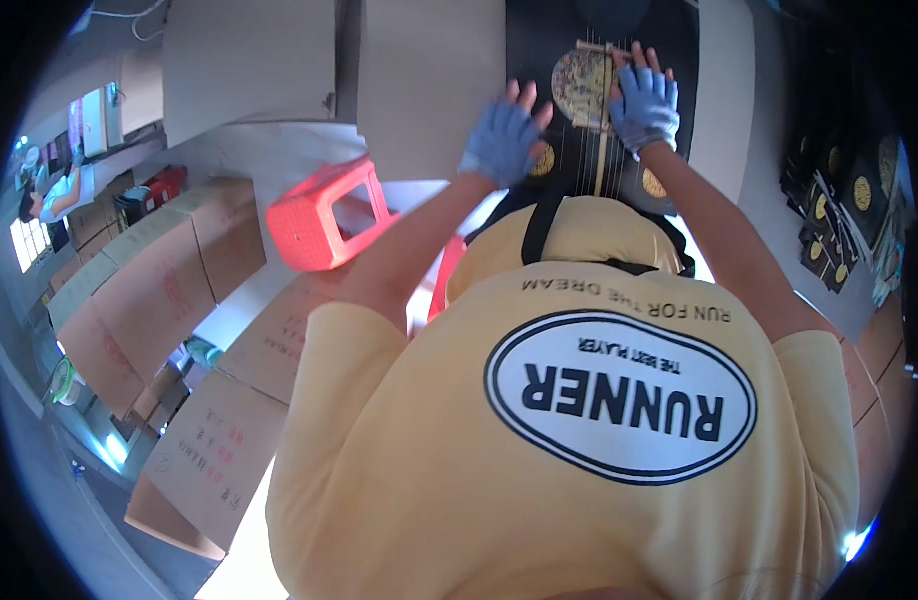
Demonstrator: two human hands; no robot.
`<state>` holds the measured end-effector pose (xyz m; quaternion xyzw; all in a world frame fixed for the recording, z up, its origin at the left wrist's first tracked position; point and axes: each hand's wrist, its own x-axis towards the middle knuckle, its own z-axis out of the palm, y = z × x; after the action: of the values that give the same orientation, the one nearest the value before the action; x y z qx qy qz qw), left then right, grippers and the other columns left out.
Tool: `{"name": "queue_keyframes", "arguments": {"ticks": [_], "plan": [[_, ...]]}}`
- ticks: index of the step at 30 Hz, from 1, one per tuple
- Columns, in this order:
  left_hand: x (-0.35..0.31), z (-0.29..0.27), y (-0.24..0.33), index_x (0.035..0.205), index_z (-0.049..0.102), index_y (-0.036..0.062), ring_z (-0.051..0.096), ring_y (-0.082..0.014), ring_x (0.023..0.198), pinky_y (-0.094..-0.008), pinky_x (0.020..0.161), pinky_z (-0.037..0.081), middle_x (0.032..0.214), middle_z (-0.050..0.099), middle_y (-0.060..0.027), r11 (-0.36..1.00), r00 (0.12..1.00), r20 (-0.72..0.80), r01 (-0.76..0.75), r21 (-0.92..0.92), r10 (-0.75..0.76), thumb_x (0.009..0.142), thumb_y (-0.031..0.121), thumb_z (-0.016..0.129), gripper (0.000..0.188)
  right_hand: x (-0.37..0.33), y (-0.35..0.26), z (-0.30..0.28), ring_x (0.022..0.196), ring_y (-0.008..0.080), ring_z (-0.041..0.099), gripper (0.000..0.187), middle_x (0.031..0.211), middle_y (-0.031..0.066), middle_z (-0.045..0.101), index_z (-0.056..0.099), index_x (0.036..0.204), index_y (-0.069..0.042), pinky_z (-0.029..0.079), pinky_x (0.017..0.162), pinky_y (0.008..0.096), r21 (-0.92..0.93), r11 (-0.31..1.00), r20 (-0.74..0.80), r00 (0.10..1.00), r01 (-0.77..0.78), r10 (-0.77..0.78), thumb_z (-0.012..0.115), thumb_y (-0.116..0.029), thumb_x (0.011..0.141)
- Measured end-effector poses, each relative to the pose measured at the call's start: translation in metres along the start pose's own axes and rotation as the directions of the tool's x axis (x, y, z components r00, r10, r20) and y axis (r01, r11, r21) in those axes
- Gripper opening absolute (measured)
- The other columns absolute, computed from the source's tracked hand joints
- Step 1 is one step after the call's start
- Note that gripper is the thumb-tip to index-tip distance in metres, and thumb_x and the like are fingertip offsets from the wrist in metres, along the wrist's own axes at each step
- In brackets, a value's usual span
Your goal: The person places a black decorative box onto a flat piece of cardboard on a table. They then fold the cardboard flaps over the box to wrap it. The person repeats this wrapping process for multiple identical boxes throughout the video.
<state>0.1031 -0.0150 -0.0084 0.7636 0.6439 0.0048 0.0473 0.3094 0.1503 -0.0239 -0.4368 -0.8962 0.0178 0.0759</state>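
Observation:
A black panel point(536, 50) lies ahead of me, with a gold patterned half-round point(577, 85), a long gold strip point(601, 165) and thin pale lines running along it. My right hand point(645, 110), in a blue-grey fingerless glove, lies flat on the panel right beside the strip, fingers stretched out. Wearing a matching glove, my left hand point(504, 138) is at the panel's left edge with its fingers spread and slightly blurred. A small gold round ornament point(544, 160) shows beside it. Neither hand holds anything that I can see.
Brown cardboard sheets point(429, 90) flank the panel. A red plastic stool point(314, 225) lies tipped to the left, near cardboard boxes point(154, 290). Black pieces with gold ornaments point(829, 220) are piled at the right. Another person point(64, 195) is at the far left.

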Motion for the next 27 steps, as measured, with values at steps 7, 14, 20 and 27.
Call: {"name": "queue_keyframes", "arguments": {"ticks": [7,14,20,27], "plan": [[-0.028,0.025,0.006,0.144,0.036,0.0147,0.022,-0.0426,0.141,-0.055,0.11,0.027,0.154,0.021,-0.0225,0.973,0.989,-0.077,-0.141,-0.184,0.129,0.084,0.038,0.065,0.071,0.002,-0.005,-0.008,0.144,0.0278,0.021,0.061,0.156,0.0077,0.024,0.032,0.148,-0.023,0.015,0.116,0.0526,0.025,1.0,0.068,0.998,-0.016,0.014,0.047,-0.03,0.088],[0.084,0.001,-0.033,0.145,0.036,0.0145,0.02,-0.0446,0.141,-0.0542,0.112,0.022,0.153,0.019,-0.024,0.987,0.973,-0.192,0.103,-0.124,-0.126,0.092,0.035,0.052,0.06,0.001,-0.006,-0.019,0.144,0.0281,0.022,0.061,0.155,0.0089,0.025,0.033,0.147,-0.024,0.015,0.115,0.053,0.058,0.997,0.1,0.994,-0.055,0.049,0.047,-0.029,0.088],[0.182,-0.009,-0.091,0.142,0.039,0.0032,0.028,-0.0442,0.137,-0.0497,0.114,0.023,0.148,0.029,-0.0263,0.992,0.935,-0.343,0.056,-0.112,-0.092,0.094,0.031,0.047,0.056,-0.002,-0.005,-0.016,0.143,0.0285,0.022,0.058,0.154,0.0087,0.026,0.033,0.147,-0.024,0.014,0.116,0.0532,0.101,0.994,0.093,0.995,-0.048,0.039,0.045,-0.03,0.09],[0.25,0.003,-0.145,0.144,0.035,0.0025,0.026,-0.039,0.139,-0.047,0.115,0.021,0.149,0.031,-0.0226,0.983,0.936,-0.325,0.169,0.073,-0.137,0.097,0.037,0.039,0.058,0.001,-0.006,-0.015,0.141,0.0267,0.027,0.057,0.153,0.0077,0.03,0.035,0.146,-0.026,0.016,0.115,0.0525,0.08,0.996,0.05,0.999,-0.026,0.022,0.044,-0.034,0.09]]}}
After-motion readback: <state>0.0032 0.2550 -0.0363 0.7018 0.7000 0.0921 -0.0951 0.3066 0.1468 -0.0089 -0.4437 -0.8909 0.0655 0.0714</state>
